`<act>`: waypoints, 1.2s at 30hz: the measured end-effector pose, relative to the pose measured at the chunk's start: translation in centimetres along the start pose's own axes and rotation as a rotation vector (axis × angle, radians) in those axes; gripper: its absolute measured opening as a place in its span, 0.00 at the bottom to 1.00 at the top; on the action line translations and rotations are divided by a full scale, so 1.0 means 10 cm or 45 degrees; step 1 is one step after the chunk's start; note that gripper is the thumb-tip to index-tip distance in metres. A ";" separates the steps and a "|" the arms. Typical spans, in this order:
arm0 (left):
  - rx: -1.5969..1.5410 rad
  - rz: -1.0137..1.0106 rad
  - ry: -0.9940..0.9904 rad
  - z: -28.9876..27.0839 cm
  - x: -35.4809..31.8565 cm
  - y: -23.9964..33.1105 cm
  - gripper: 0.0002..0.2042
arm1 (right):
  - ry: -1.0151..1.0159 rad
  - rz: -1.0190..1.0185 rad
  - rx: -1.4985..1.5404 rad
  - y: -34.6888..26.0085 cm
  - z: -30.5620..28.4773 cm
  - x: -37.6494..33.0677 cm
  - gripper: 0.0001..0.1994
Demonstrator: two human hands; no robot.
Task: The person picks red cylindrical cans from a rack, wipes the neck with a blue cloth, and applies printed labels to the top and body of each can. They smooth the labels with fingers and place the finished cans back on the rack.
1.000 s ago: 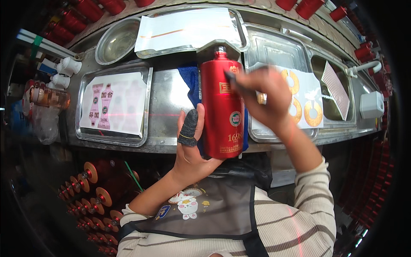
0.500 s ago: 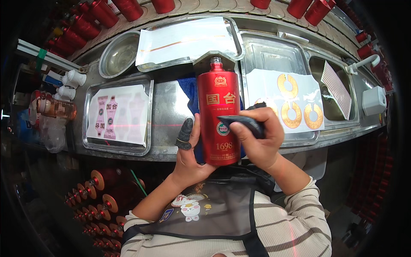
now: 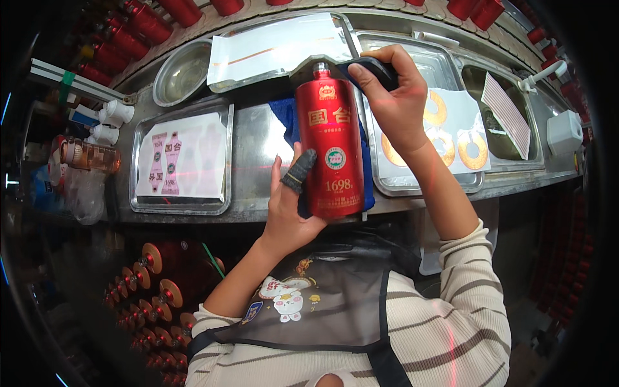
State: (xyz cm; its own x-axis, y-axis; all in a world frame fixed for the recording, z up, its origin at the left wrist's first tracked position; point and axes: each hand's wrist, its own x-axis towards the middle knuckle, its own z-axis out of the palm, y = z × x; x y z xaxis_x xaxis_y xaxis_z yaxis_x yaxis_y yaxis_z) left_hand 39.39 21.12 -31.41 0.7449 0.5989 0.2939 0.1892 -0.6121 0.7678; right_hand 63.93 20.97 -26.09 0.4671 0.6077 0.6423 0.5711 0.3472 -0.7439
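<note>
A red bottle [image 3: 327, 138] with gold lettering, a round green-and-white emblem and a bare silvery neck stands before me, its upper end pointing away. My left hand [image 3: 291, 209] supports it low on the left side. The thumb, wearing a dark grey finger cover [image 3: 300, 169], presses on its side, and the palm is near its base. My right hand [image 3: 396, 90] is raised beside the bottle's neck, closed around a black hand tool [image 3: 379, 72] whose exact kind I cannot make out. Under and behind the bottle lies a blue cloth [image 3: 284, 116].
Left, a metal tray [image 3: 228, 174] holds printed pink label sheets. Right, a sheet of gold ring-shaped stickers [image 3: 474, 151] lies on another tray. A metal bowl [image 3: 161, 87], a paper-covered tray [image 3: 216, 87] and a sink [image 3: 471, 80] line the counter. Red bottles [image 3: 151, 22] stand beyond.
My right hand has moved up and away from the bottle's front to beside its neck, still holding the black tool. My left thumb has moved onto the bottle's side.
</note>
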 end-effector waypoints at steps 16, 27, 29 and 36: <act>0.188 0.142 0.011 0.12 -0.42 0.19 0.34 | 0.080 0.685 0.346 -0.94 -0.31 -1.46 0.12; 0.199 -0.029 0.217 0.15 -0.71 0.09 0.30 | 0.165 0.679 0.220 -0.83 -0.31 -1.72 0.09; 0.133 0.035 0.247 0.08 -0.58 0.07 0.31 | 0.074 0.537 0.187 -0.95 -0.14 -1.52 0.09; -0.145 -0.063 0.048 0.00 -0.47 0.13 0.38 | 0.149 0.693 0.085 -0.93 -0.32 -1.57 0.08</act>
State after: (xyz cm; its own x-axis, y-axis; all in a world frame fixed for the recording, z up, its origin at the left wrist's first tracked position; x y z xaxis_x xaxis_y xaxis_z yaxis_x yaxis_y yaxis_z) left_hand 36.10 17.55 -31.80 0.7116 0.6471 0.2739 0.1496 -0.5204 0.8407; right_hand 53.42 5.90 -28.64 0.7566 0.6299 0.1755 0.1841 0.0524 -0.9815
